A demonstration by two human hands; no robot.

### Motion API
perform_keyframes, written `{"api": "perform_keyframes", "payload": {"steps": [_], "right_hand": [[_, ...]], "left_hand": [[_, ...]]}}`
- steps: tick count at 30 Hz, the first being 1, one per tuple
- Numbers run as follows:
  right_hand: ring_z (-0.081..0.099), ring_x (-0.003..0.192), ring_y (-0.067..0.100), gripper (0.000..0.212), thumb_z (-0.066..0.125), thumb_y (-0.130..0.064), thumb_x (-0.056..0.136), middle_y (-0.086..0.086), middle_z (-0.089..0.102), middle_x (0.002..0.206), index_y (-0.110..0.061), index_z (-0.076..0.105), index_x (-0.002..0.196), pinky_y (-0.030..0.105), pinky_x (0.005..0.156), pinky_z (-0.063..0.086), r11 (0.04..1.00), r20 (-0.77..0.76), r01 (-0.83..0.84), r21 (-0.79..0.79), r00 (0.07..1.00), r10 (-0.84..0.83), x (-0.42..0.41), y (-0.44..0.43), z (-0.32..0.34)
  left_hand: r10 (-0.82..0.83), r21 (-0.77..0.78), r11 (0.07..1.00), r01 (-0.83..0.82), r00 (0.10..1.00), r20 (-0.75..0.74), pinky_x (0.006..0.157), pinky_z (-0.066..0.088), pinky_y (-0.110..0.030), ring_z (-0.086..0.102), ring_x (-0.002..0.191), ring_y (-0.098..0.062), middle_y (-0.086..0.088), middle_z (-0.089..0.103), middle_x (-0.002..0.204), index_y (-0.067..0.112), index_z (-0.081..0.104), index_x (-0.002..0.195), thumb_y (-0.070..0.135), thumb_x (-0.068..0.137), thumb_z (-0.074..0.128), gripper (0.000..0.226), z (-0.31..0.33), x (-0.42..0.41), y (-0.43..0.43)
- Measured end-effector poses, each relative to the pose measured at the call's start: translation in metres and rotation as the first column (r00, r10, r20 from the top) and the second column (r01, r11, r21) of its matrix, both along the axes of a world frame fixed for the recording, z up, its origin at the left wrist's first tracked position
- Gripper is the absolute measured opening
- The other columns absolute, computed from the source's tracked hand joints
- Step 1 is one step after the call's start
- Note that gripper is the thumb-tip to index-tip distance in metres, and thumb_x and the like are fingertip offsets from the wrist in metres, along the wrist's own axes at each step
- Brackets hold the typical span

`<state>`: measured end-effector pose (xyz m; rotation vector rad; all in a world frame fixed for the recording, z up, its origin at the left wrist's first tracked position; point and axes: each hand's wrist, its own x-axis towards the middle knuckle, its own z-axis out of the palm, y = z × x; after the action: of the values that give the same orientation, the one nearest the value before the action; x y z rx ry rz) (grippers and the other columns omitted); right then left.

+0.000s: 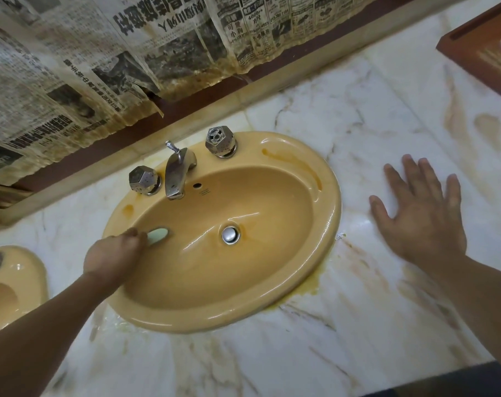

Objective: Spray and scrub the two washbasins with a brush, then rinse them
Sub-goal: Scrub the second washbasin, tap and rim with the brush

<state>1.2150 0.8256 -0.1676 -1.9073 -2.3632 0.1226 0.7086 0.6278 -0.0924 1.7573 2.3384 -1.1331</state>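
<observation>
The left hand curls its fingers round a pale green rounded brush. Only the brush's smooth oval tip shows past the fingertips, lying against the left inner wall of the glossy mustard-yellow oval washbasin. The wrist bends down over the basin's rim, and the forearm reaches in from the lower left. The right hand lies flat on the veined white marble counter just right of the basin, its fingers straight, spread and holding nothing. A second yellow washbasin shows at the left edge.
</observation>
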Motion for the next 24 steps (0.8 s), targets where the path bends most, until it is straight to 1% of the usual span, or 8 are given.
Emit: {"api": "perform_keyframes", "payload": {"steps": [2,4,7,9,12,14,21,24], "right_hand": [[0.007,0.157,0.022,0.072,0.019,-0.062,0.099,0.003,0.015,0.170,-0.024,0.026,0.160,0.055,0.124,0.008,1.000,-0.004,-0.006,0.006,1.000,0.006,0.000,0.000,0.001],[0.009,0.157,0.023,0.072,0.021,-0.061,0.099,0.004,0.016,0.169,-0.023,0.027,0.160,0.056,0.124,0.008,1.000,-0.016,-0.009,0.018,1.000,0.009,0.001,0.000,0.001],[0.009,0.157,0.023,0.071,0.023,-0.060,0.099,0.004,0.017,0.169,-0.022,0.028,0.160,0.055,0.124,0.009,1.000,-0.016,-0.009,0.022,1.000,0.009,0.000,0.000,0.001],[0.009,0.156,0.023,0.072,0.022,-0.060,0.099,0.004,0.017,0.169,-0.022,0.028,0.160,0.055,0.124,0.008,1.000,-0.007,-0.008,0.017,1.000,0.008,0.000,0.000,0.001],[0.010,0.156,0.024,0.072,0.021,-0.060,0.099,0.004,0.017,0.169,-0.022,0.028,0.160,0.055,0.124,0.009,1.000,0.000,-0.009,0.017,1.000,0.009,0.000,0.000,0.001],[0.010,0.156,0.023,0.072,0.020,-0.060,0.099,0.004,0.016,0.169,-0.023,0.027,0.160,0.055,0.124,0.009,1.000,0.009,-0.008,0.015,1.000,0.008,0.000,0.000,0.001],[0.010,0.156,0.024,0.072,0.019,-0.062,0.099,0.004,0.016,0.169,-0.024,0.026,0.160,0.057,0.124,0.008,1.000,0.016,-0.013,0.012,1.000,0.013,0.000,0.001,0.001],[0.010,0.156,0.024,0.073,0.019,-0.063,0.099,0.004,0.015,0.169,-0.025,0.025,0.160,0.058,0.123,0.008,1.000,0.016,-0.010,0.011,1.000,0.010,-0.001,0.000,0.002]], "left_hand": [[0.016,0.001,1.000,-0.016,1.000,0.023,0.061,0.051,-0.036,0.065,0.080,-0.027,0.001,0.055,0.097,0.022,0.059,0.112,0.029,0.102,0.049,0.016,-0.012,0.014,0.005],[0.193,-0.047,0.981,-0.188,0.956,0.223,0.071,0.048,-0.031,0.062,0.088,-0.024,0.002,0.060,0.100,0.025,0.067,0.106,0.032,0.102,0.050,0.018,-0.029,0.032,0.009],[0.377,-0.188,0.925,-0.329,0.746,0.549,0.078,0.042,-0.028,0.059,0.098,-0.016,0.006,0.068,0.108,0.042,0.070,0.093,0.042,0.094,0.068,0.002,-0.050,0.061,0.006],[0.361,-0.197,0.932,-0.303,0.761,0.539,0.078,0.044,-0.029,0.060,0.099,-0.016,0.007,0.069,0.107,0.043,0.069,0.094,0.045,0.094,0.066,0.003,-0.056,0.058,0.003],[0.143,-0.013,0.989,-0.144,0.964,0.224,0.068,0.050,-0.033,0.066,0.091,-0.026,0.001,0.063,0.108,0.030,0.065,0.113,0.034,0.100,0.050,0.020,-0.049,0.027,0.008],[0.069,0.141,0.986,-0.086,0.990,0.120,0.057,0.053,-0.037,0.067,0.078,-0.030,0.000,0.059,0.103,0.027,0.061,0.115,0.030,0.101,0.050,0.018,-0.043,0.008,0.011],[0.164,0.066,0.970,-0.233,0.831,0.532,0.075,0.052,-0.038,0.066,0.091,-0.025,0.005,0.066,0.097,0.027,0.069,0.099,0.047,0.102,0.053,0.026,-0.079,0.065,0.004],[0.077,0.043,0.992,-0.116,0.850,0.521,0.072,0.053,-0.037,0.066,0.090,-0.023,0.008,0.067,0.096,0.027,0.069,0.100,0.050,0.100,0.054,0.027,-0.082,0.062,0.012]]}}
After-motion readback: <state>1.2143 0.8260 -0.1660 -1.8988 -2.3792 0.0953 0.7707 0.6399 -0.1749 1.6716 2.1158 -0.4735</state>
